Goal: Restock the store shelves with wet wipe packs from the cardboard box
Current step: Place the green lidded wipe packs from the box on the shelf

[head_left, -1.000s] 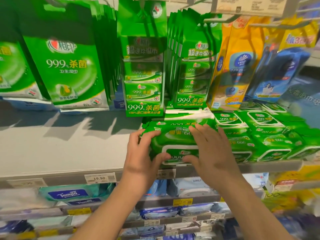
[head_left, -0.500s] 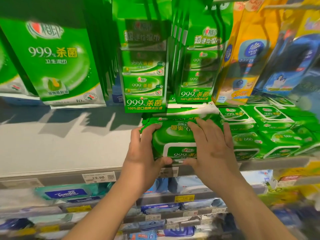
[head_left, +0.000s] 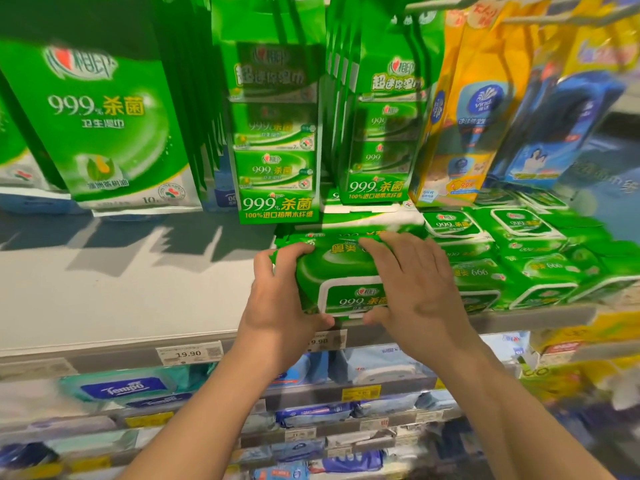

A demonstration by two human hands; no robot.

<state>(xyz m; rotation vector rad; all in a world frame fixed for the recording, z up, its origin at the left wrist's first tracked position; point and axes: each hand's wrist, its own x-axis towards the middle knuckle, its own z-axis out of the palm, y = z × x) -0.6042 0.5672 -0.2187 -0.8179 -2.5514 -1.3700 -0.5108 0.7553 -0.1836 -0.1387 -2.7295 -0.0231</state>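
Both hands are up at the shelf [head_left: 104, 306], working on one green wet wipe pack [head_left: 341, 275] that sits at the shelf's front edge, on top of another green pack beneath it. The left hand [head_left: 280, 306] grips the pack's left end: its fingers curl over the top and its thumb tucks under the front lip. The right hand [head_left: 419, 289] lies flatter, fingers spread and nearly straight across the pack's top right part, thumb hooked under the front edge beside the white flip lid. The pack lies with its lid towards the person.

Just to the right, touching it, more stacked green packs [head_left: 519, 258] fill the shelf as far as its right end. The left stretch of the shelf is bare grey board. Behind, hanging green pouches [head_left: 100, 126] and hanging green multipacks [head_left: 277, 147] dangle from hooks, with a yellow pack [head_left: 460, 109] and a blue pack [head_left: 568, 126] further right. A price tag reading 19.90 [head_left: 188, 353] sits on the shelf's front rail, left of the hands. Lower shelves hold blue and white wipe packs [head_left: 311, 414], blurred.
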